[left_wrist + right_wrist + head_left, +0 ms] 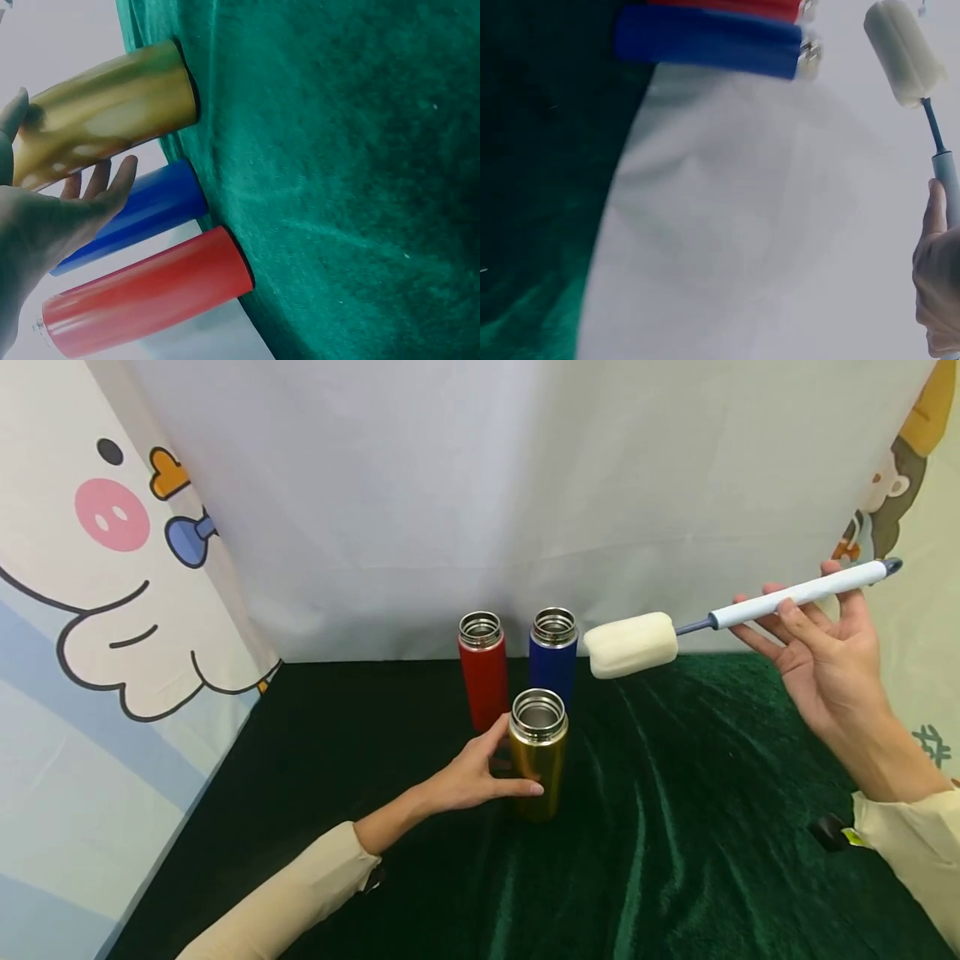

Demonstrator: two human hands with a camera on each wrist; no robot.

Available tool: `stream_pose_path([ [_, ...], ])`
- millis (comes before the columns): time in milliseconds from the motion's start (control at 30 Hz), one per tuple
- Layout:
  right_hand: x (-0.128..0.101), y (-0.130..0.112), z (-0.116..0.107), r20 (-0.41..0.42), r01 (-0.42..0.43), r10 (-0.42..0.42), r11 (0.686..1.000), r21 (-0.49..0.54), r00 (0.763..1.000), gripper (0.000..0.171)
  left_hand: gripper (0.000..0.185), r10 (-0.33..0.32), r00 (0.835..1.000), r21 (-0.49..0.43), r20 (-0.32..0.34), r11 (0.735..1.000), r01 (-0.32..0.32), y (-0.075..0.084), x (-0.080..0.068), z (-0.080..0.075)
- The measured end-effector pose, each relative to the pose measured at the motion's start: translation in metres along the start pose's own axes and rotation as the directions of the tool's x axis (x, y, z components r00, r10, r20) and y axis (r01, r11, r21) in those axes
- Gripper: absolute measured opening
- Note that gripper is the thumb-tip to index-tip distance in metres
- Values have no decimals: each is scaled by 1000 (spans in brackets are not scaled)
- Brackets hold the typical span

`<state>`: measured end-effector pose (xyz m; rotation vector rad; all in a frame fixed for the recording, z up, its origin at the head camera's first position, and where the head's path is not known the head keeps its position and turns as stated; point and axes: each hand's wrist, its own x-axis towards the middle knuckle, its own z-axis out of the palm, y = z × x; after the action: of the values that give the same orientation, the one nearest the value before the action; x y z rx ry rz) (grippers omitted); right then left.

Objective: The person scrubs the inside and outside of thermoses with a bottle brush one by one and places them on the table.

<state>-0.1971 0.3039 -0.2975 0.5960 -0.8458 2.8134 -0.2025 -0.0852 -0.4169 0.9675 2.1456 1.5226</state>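
Nearest, by the front edge of the worktop [675,860], two cream sleeves, one coming in at each front corner. Just beyond the left sleeve, the left grip [480,772] clasped around the lower body of the gold flask [537,760], thumb across the front and fingers round the far side; upright and lidless, that flask, near the middle of the worktop. Off toward the right edge and raised well clear of the surface, the right grip [821,652] loosely pinching the pale handle of the sponge brush [795,593], handle lying across the fingers. Out from there, the cream sponge head [630,645] hanging in the air up and to the right of the gold flask, close beside the rim of the blue flask [553,664] and touching neither. Behind the gold one, toward the back edge, the red flask [483,681] and the blue one side by side, both upright with bare steel mouths. By the look of it, lids off and brush in hand, yet the sponge outside every mouth, so no flask entered so far. Underfoot of it all, a dark green velvety cloth, creased in long folds. Farthest back, a white backdrop [487,485], with a cartoon curtain [112,568] along the left edge and another printed panel [903,477] at the right.
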Motion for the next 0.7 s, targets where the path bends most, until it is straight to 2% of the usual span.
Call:
stream_pose_path([
  [100, 0, 6, 20, 43, 1, 0, 1000, -18, 999, 66, 86, -10, 1000, -6, 27, 1000, 10, -3, 1, -1],
  [167, 0, 11, 32, 76, -4, 6, 1000, -28, 997, 66, 89, -21, 999, -7, 38, 1000, 21, -4, 1, -2],
  [367, 1, 30, 62, 165, 46, -16, 983, -177, 986, 60, 89, -25, 999, -9, 47, 1000, 25, -5, 0, -2],
  [467, 3, 39, 75, 201, 123, -57, 935, -333, 978, 58, 90, -29, 998, -16, 55, 999, 30, -6, 1, -2],
  [600, 7, 49, 92, 249, 231, -117, 833, -502, 961, 60, 94, -60, 996, -45, 68, 997, 63, -7, 0, 0],
  [667, 11, 54, 102, 305, 262, -108, 810, -525, 946, 63, 95, -71, 995, -66, 70, 995, 76, -7, -1, 1],
  [700, 13, 56, 107, 340, 281, -94, 783, -556, 936, 65, 94, -71, 995, -73, 69, 994, 76, -8, -1, 2],
])
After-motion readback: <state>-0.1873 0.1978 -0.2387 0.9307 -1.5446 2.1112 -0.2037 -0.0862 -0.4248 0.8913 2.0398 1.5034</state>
